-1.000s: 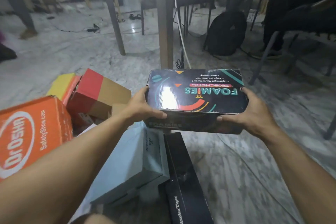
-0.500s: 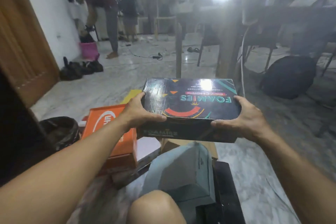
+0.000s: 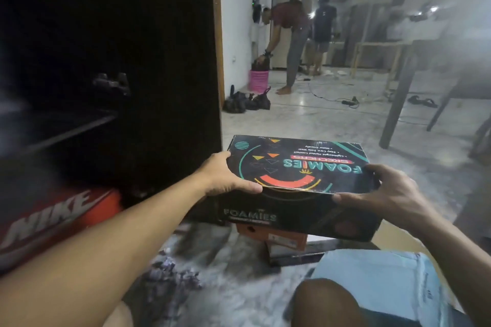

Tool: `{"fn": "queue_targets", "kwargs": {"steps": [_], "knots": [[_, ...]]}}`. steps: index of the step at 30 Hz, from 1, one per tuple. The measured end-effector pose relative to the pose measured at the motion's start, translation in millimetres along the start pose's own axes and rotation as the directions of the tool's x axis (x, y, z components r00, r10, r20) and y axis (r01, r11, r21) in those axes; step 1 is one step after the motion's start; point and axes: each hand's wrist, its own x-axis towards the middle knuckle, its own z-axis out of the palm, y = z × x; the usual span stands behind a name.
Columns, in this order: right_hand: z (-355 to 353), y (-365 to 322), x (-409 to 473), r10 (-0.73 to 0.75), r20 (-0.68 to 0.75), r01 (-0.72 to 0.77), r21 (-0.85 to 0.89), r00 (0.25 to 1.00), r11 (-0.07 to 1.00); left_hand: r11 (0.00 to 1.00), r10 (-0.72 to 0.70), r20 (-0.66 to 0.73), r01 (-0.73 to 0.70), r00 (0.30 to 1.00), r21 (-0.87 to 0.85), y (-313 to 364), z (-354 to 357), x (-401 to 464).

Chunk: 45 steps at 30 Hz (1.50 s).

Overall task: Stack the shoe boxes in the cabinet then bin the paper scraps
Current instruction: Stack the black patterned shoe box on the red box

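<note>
Far left there's an orange Nike box (image 3: 57, 216) sitting low in the dark cabinet (image 3: 119, 61). On the floor (image 3: 332, 119) next to it, a little pile of paper scraps (image 3: 170, 277) (pretty blurry). The left hand (image 3: 225, 175) has its fingers clamped on the left end of the black Foamies shoe box (image 3: 297, 183), held up in the air just right of the cabinet opening. The right hand (image 3: 393, 191) is gripping the opposite end. Under it, more boxes (image 3: 276, 239) on the floor.
</note>
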Motion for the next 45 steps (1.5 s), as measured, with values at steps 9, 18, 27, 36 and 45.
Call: {"fn": "queue_targets", "kwargs": {"steps": [9, 18, 27, 36, 45], "knots": [[98.5, -79.1, 24.1, -0.142, 0.279, 0.123, 0.083, 0.950, 0.989, 0.972, -0.235, -0.174, 0.229, 0.956, -0.050, -67.5, -94.6, -51.3], [237.6, -174.6, 41.5, -0.305, 0.603, 0.320, 0.087, 0.737, 0.944, 0.846, -0.530, -0.301, 0.520, 0.793, -0.120, -168.8, -187.4, -100.3], [382.3, -248.0, 58.1, -0.382, 0.708, 0.433, 0.119, 0.594, 0.894, 0.687, -0.722, -0.441, 0.625, 0.533, -0.371, -259.9, -232.6, -127.6], [495.0, -293.0, 84.0, -0.457, 0.675, 0.413, 0.240, 0.580, 0.878, 0.711, -0.682, -0.624, 0.546, 0.381, -0.444, -334.3, -261.4, -99.7], [584.0, -311.5, 97.2, -0.505, 0.566, 0.511, 0.165, 0.652, 0.844, 0.746, -0.617, -0.732, 0.510, 0.289, -0.428, -385.8, -266.5, -64.1]]}}
